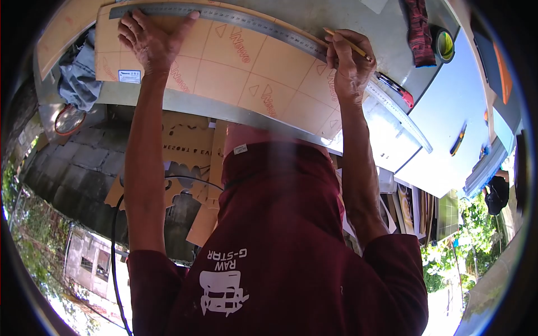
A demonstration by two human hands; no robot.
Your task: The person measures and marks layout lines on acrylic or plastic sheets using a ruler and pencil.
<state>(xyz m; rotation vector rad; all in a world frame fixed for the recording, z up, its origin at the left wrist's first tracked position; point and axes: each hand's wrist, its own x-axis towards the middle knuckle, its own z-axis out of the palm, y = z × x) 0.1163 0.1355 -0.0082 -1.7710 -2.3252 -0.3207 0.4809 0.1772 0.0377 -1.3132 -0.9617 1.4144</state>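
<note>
A long metal ruler lies across a tan sheet printed with red grid lines and lettering. My left hand presses on the sheet and the ruler's left part, thumb and fingers spread apart. My right hand holds a yellow pencil between thumb and fingers near the ruler's right part, its end pointing up and left. A small white and blue label is stuck on the sheet, below my left hand.
Right of my right hand lie a red and black cutter and a second ruler. A tape roll, a dark red cloth and a yellow cutter are farther right. Blue-grey cloth is at left.
</note>
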